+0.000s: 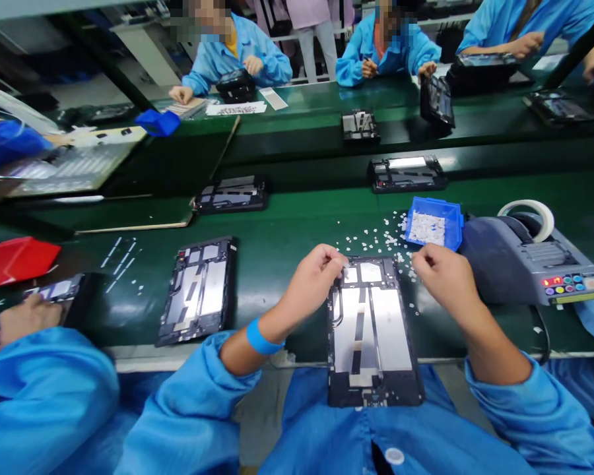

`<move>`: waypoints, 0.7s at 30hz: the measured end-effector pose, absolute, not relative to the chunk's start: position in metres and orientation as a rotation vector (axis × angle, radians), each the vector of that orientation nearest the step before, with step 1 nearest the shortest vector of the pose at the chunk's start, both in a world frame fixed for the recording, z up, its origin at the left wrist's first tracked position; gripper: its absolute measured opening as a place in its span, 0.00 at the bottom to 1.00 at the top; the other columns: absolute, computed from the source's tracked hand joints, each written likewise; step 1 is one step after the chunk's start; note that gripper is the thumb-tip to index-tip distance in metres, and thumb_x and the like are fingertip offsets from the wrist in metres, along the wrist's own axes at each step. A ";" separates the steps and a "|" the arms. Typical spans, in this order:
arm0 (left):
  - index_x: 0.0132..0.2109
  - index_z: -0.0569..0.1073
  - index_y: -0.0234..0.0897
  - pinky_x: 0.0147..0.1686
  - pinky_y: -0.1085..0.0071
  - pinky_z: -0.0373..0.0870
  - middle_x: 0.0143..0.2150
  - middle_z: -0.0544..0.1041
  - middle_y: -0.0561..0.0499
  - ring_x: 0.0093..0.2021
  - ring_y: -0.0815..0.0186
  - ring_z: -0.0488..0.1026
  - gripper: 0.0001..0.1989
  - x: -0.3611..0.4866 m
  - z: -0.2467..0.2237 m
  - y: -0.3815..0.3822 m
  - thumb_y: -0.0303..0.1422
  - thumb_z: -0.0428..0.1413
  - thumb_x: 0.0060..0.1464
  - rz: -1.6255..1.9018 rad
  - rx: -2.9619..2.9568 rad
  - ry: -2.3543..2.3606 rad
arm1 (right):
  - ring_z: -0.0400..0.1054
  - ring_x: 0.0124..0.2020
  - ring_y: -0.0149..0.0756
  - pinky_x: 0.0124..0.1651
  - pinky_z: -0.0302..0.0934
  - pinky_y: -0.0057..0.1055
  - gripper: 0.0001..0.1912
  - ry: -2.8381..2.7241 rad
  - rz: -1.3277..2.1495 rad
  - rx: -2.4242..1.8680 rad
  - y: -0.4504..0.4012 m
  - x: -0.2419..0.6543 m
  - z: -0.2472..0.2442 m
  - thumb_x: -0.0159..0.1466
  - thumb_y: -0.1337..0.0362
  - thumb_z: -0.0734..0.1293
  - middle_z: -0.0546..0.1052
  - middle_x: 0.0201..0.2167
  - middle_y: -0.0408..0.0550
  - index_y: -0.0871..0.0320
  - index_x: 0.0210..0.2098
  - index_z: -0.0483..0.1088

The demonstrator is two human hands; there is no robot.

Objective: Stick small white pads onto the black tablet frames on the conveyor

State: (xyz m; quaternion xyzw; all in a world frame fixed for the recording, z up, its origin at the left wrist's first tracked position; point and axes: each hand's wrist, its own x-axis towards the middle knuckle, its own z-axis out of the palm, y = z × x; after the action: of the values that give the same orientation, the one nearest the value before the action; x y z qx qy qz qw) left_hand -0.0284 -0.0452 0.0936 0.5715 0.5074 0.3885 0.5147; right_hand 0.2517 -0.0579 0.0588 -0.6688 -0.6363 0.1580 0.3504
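Observation:
An opened tablet [391, 330] with silvery battery panels lies in front of me, its near end reaching past the table edge. At its upper left corner my left hand [317, 277] is closed in a pinch; a small pale bit seems to show at the fingertips. My right hand [443, 274] hovers right of the tablet's top, fingers pinched together, and whatever they hold is too small to make out. Small white pieces [389, 239] are scattered on the green table beyond the tablet. Many more fill a blue bin [450, 212] just past my right hand.
A grey tape dispenser [519, 257] stands at the right. Another opened tablet [198, 290] lies to the left, near a co-worker's hand [30, 320] and a red bin [17, 260]. Further tablets [408, 173] rest along the line. Co-workers in blue sit opposite.

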 end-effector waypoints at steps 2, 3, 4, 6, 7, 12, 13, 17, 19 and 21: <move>0.37 0.69 0.38 0.33 0.71 0.64 0.33 0.72 0.53 0.31 0.68 0.67 0.03 -0.045 0.095 -0.041 0.31 0.55 0.61 0.922 1.409 1.262 | 0.69 0.30 0.39 0.35 0.59 0.34 0.08 -1.721 0.228 -1.731 -0.054 0.264 0.056 0.62 0.65 0.64 0.79 0.32 0.49 0.55 0.37 0.76; 0.37 0.69 0.39 0.33 0.71 0.64 0.31 0.71 0.54 0.31 0.69 0.67 0.03 -0.054 0.096 -0.040 0.31 0.55 0.60 0.921 1.424 1.293 | 0.71 0.32 0.40 0.37 0.60 0.35 0.09 -1.766 0.197 -1.703 -0.054 0.265 0.054 0.62 0.65 0.64 0.80 0.35 0.50 0.55 0.40 0.76; 0.38 0.69 0.39 0.33 0.72 0.63 0.31 0.71 0.55 0.30 0.69 0.67 0.02 -0.061 0.096 -0.040 0.31 0.56 0.59 0.913 1.436 1.320 | 0.72 0.33 0.41 0.38 0.61 0.36 0.09 -1.826 0.192 -1.659 -0.054 0.262 0.054 0.64 0.65 0.64 0.80 0.35 0.50 0.55 0.40 0.76; 0.42 0.71 0.39 0.33 0.72 0.64 0.31 0.72 0.56 0.31 0.69 0.68 0.05 -0.072 0.096 -0.040 0.31 0.58 0.57 0.859 1.451 1.334 | 0.73 0.35 0.41 0.41 0.62 0.36 0.09 -1.985 0.219 -1.534 -0.056 0.246 0.054 0.68 0.62 0.64 0.80 0.33 0.49 0.54 0.37 0.76; 0.44 0.71 0.39 0.33 0.71 0.64 0.32 0.73 0.55 0.31 0.68 0.69 0.08 -0.075 0.095 -0.040 0.31 0.58 0.57 0.829 1.458 1.329 | 0.73 0.36 0.42 0.42 0.62 0.37 0.10 -2.067 0.233 -1.453 -0.056 0.235 0.055 0.70 0.62 0.64 0.80 0.33 0.48 0.54 0.37 0.77; 0.38 0.75 0.38 0.33 0.71 0.64 0.33 0.76 0.53 0.33 0.67 0.71 0.03 -0.073 0.094 -0.036 0.31 0.58 0.58 0.719 1.598 1.330 | 0.71 0.42 0.41 0.47 0.62 0.37 0.14 -2.352 0.211 -1.114 -0.042 0.181 0.058 0.75 0.66 0.61 0.81 0.42 0.52 0.56 0.48 0.79; 0.36 0.75 0.38 0.33 0.71 0.63 0.32 0.76 0.53 0.33 0.67 0.70 0.03 -0.072 0.094 -0.035 0.31 0.57 0.58 0.699 1.635 1.330 | 0.70 0.41 0.41 0.47 0.61 0.37 0.14 -2.403 0.169 -1.088 -0.038 0.175 0.058 0.75 0.66 0.61 0.80 0.43 0.52 0.56 0.50 0.79; 0.35 0.74 0.38 0.33 0.70 0.62 0.30 0.75 0.54 0.32 0.66 0.69 0.05 -0.071 0.093 -0.027 0.29 0.55 0.59 0.600 1.749 1.311 | 0.65 0.37 0.40 0.42 0.57 0.38 0.16 -2.586 -0.028 -1.013 -0.025 0.171 0.056 0.75 0.67 0.61 0.79 0.42 0.52 0.55 0.52 0.80; 0.36 0.75 0.39 0.33 0.70 0.63 0.31 0.76 0.53 0.32 0.65 0.70 0.06 -0.071 0.090 -0.025 0.29 0.54 0.60 0.547 1.785 1.281 | 0.64 0.38 0.41 0.41 0.56 0.38 0.15 -2.647 -0.070 -0.959 -0.021 0.175 0.054 0.75 0.67 0.61 0.79 0.42 0.53 0.56 0.52 0.80; 0.36 0.75 0.39 0.33 0.70 0.63 0.31 0.77 0.53 0.32 0.65 0.71 0.06 -0.069 0.088 -0.022 0.29 0.54 0.61 0.509 1.804 1.252 | 0.64 0.38 0.41 0.41 0.56 0.38 0.16 -2.690 -0.076 -0.911 -0.019 0.180 0.053 0.75 0.67 0.61 0.79 0.40 0.53 0.56 0.53 0.79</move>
State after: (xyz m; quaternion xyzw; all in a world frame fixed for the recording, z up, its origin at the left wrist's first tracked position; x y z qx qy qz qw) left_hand -0.0691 -0.0222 0.0879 0.7228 0.5015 0.2038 0.4295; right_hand 0.1801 -0.0187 0.0531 -0.3171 -0.9361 -0.0266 0.1497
